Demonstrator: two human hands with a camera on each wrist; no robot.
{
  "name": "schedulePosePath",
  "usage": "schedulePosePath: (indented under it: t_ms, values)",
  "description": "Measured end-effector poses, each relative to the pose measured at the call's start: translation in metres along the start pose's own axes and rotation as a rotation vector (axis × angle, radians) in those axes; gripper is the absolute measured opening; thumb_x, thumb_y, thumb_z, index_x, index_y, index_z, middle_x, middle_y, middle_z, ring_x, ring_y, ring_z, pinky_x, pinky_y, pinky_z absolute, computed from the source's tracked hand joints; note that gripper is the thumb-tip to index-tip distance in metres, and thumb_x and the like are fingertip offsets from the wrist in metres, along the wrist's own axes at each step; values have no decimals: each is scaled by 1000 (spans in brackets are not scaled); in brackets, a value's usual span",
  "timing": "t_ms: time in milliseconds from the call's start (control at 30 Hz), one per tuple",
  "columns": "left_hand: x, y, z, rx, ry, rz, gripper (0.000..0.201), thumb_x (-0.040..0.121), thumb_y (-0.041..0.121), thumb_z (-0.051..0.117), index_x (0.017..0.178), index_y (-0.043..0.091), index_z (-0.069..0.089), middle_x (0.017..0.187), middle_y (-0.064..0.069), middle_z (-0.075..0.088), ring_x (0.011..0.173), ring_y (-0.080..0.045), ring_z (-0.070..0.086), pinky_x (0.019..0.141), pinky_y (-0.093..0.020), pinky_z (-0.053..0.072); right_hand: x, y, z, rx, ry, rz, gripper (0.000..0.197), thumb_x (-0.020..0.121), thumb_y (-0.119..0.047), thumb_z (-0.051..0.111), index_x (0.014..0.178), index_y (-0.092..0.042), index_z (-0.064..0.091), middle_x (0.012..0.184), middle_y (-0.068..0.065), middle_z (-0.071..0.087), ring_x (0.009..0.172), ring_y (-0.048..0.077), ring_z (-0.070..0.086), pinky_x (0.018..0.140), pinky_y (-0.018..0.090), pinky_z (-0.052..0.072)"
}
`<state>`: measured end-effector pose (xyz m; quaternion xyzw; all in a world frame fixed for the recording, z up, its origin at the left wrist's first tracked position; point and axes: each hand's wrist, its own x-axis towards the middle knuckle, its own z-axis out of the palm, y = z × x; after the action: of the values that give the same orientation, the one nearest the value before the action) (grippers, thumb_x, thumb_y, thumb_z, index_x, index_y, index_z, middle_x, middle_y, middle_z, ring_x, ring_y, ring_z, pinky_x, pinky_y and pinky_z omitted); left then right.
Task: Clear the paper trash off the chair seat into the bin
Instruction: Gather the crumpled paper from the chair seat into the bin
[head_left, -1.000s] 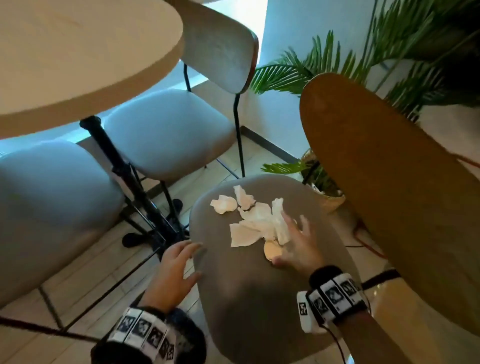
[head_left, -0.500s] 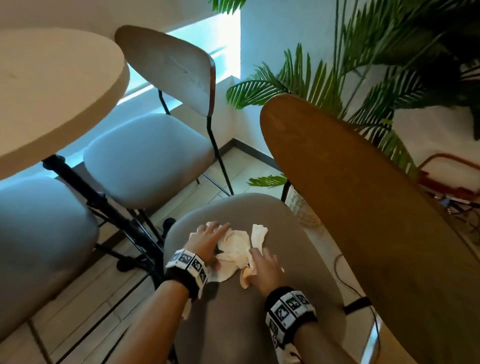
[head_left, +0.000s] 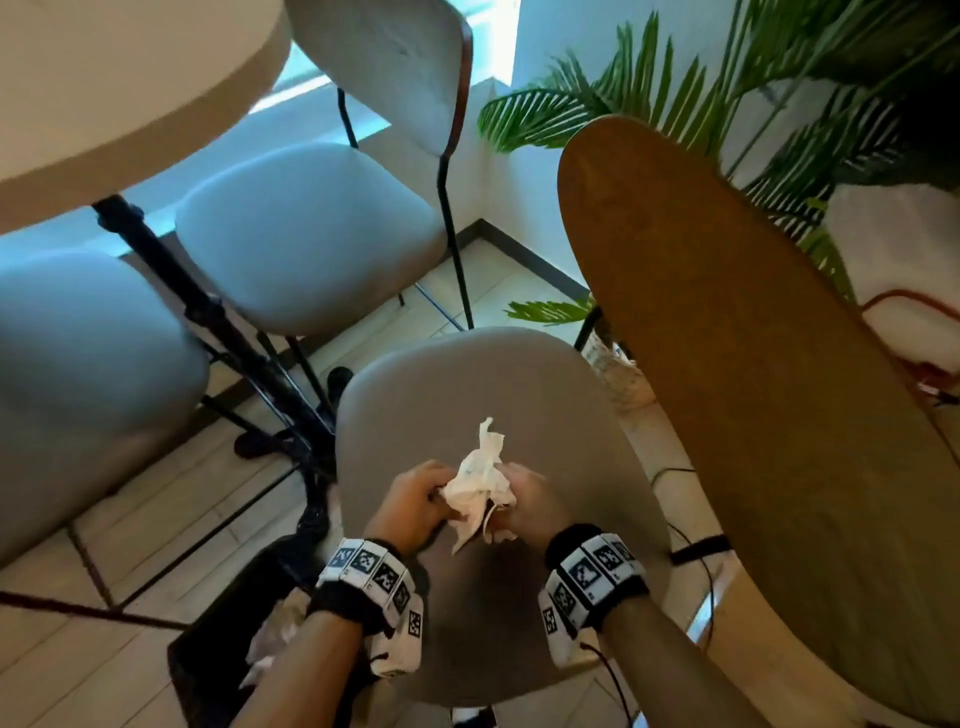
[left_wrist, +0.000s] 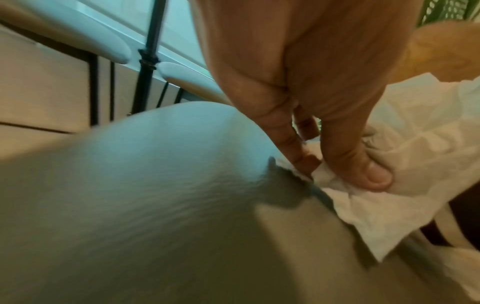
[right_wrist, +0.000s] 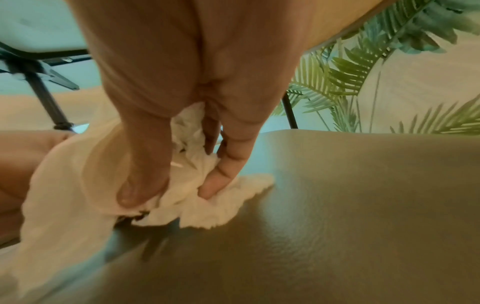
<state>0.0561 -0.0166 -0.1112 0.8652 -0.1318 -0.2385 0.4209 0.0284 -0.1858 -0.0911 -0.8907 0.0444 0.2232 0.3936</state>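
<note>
The far half of the chair seat (head_left: 498, 384) is lying bare, giving room ahead. The brown chair back (head_left: 753, 389) is walling off the right side. To the left, open floor (head_left: 156, 519) is leading down to the black bin (head_left: 218, 670), with the black table leg (head_left: 244, 358) and its foot standing just beside that path, the round tabletop (head_left: 104, 78) overhanging farther off
</note>
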Motion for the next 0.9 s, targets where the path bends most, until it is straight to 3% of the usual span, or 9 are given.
schedulePosePath:
  t_ms: [167, 300, 400, 500, 566, 633, 700, 833, 900]
  values:
    - [-81, -29, -21, -109, 66, -64, 21, 75, 20, 70, 95, 25, 67, 95, 5, 62, 87, -8, 59, 78, -16, 48, -23, -42, 42, -33, -204, -84, 32, 70, -1, 69, 99, -16, 64, 106, 2, 63, 93, 18, 61, 76, 28, 55]
    - [-185, -97, -39, -139, 205, -214, 24, 68, 38, 66, 91, 32, 68, 102, 11, 66, 95, -5, 60, 82, -19, 48, -32, -80, 144, -191, -437, -207, 47, 68, -6, 72, 111, -18, 58, 117, 7, 58, 104, 26, 57, 89, 44, 54]
    - [-264, -154, -34, -232, 297, -440, 34, 66, 15, 75, 86, 41, 67, 105, 21, 63, 90, 4, 60, 75, -13, 46, -45, -99, 243, -303, -643, -272, 55, 76, -11, 68, 127, -10, 46, 127, 16, 50, 117, 34, 49, 97, 43, 45]
    - [-309, -212, -11, -329, 347, -626, 53, 65, -3, 75, 71, 48, 66, 80, 3, 67, 79, 3, 60, 66, -11, 43, -44, -96, 337, -418, -834, -269, 56, 77, -8, 68, 126, -2, 42, 129, 22, 47, 119, 38, 46, 95, 47, 43]
    - [-314, -260, 12, -313, 334, -703, 45, 72, -5, 69, 72, 40, 66, 80, 5, 64, 74, -4, 60, 65, -21, 42, -31, -79, 394, -470, -913, -244, 57, 77, -6, 68, 127, -1, 41, 129, 24, 46, 120, 41, 46, 96, 49, 44]
    - [-298, -317, 36, -268, 320, -773, 23, 77, -4, 62, 85, 18, 66, 88, -8, 65, 83, -23, 61, 65, -26, 39, -6, -54, 445, -522, -931, -188, 63, 78, -5, 67, 133, -4, 36, 134, 22, 42, 124, 40, 42, 99, 49, 43]
    - [-269, -378, 58, -219, 268, -823, 17, 81, -4, 55, 88, 9, 63, 97, -18, 66, 93, -32, 61, 70, -32, 42, 29, -25, 488, -554, -914, -149, 68, 80, -5, 64, 138, -7, 30, 139, 20, 38, 128, 39, 39, 103, 47, 41]
    - [-213, -479, 92, -173, 269, -782, 18, 87, 4, 45, 93, 3, 62, 93, -17, 62, 88, -29, 58, 76, -35, 42, 104, 35, 557, -582, -834, -129, 73, 82, 0, 60, 144, -9, 23, 143, 21, 36, 129, 38, 41, 103, 45, 42]
    - [-189, -517, 107, -162, 236, -802, 17, 88, 7, 45, 96, 5, 59, 94, -13, 58, 90, -24, 54, 77, -32, 38, 134, 62, 585, -601, -790, -154, 63, 83, 0, 57, 140, -9, 31, 137, 22, 43, 124, 39, 46, 101, 45, 44]
